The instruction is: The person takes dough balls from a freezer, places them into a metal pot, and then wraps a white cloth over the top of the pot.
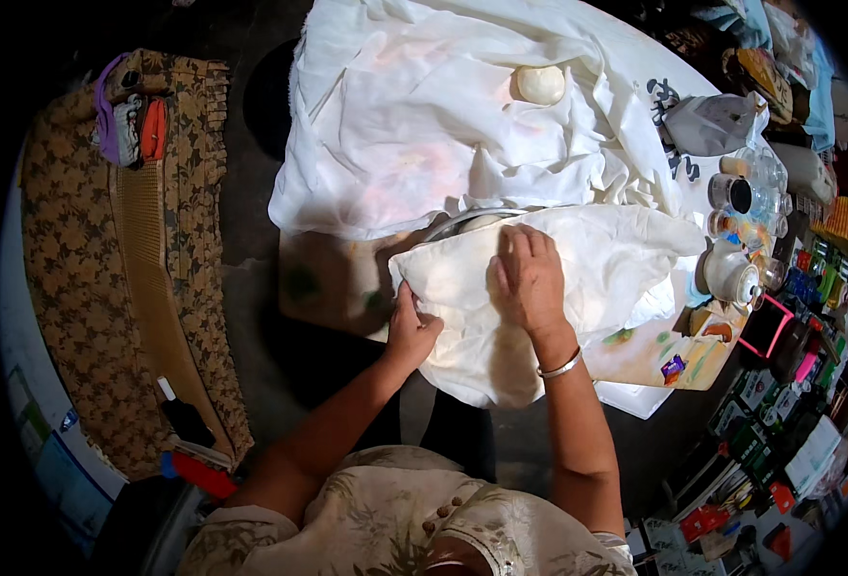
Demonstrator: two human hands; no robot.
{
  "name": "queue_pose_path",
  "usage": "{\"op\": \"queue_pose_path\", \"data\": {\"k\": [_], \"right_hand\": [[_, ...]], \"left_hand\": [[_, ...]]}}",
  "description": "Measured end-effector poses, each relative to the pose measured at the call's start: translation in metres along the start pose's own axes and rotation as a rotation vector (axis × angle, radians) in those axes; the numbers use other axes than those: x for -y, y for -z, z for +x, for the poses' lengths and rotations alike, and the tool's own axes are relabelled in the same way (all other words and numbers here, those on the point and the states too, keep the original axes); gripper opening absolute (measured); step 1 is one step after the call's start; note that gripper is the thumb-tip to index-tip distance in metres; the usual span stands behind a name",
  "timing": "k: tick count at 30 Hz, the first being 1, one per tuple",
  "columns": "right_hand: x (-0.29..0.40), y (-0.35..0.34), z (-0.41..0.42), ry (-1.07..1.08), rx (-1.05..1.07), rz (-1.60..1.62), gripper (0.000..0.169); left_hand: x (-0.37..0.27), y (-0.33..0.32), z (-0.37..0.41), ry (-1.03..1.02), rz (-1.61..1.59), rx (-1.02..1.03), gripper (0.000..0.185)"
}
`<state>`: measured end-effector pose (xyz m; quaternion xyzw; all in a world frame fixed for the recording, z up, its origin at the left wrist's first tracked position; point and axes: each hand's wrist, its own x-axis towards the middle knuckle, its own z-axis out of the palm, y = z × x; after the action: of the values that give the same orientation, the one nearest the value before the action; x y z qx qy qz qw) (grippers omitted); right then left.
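Note:
A white cloth [604, 273] lies over a round metal bowl [460, 218] and hangs down past the table's near edge. A strip of pale dough [483, 222] shows between the bowl's rim and the cloth; the rest is hidden. My left hand [411, 333] pinches the cloth's left edge between thumb and fingers. On top of the cloth rests my right hand [533, 277], palm down, thumb apart from the fingers. Farther off, a round piece of dough [541, 85] sits on a larger, rumpled white cloth [395, 115] with faint pink patches.
Glass jars [730, 193], a white lidded teapot [730, 273] and a grey plastic bag [716, 124] stand along the table's right side. A small purple packet [673, 369] lies near its front right corner. A long seat with a leaf-patterned cover [71, 288] is at left.

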<state>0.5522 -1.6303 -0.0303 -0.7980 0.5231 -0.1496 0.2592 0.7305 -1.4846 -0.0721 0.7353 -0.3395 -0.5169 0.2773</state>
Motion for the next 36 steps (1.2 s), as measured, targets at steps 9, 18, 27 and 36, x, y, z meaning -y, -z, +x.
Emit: {"op": "queue_pose_path", "data": {"k": [9,18,27,36], "right_hand": [[-0.016,0.009,0.006,-0.013,0.084,-0.219,0.054],[-0.059,0.026,0.103,-0.166,-0.209,0.13,0.025],[-0.104,-0.023,0.243,-0.173,-0.121,-0.297,0.062],[-0.101,0.028,0.184,-0.146,-0.331,0.187,0.077]], "left_hand": [[0.004,-0.015,0.016,0.107,-0.136,0.002,0.094],[-0.007,0.021,-0.009,-0.038,-0.279,0.093,0.076],[-0.033,0.026,0.02,0.065,-0.408,0.25,0.08],[-0.045,0.017,0.015,-0.097,-0.333,0.209,0.062]]}}
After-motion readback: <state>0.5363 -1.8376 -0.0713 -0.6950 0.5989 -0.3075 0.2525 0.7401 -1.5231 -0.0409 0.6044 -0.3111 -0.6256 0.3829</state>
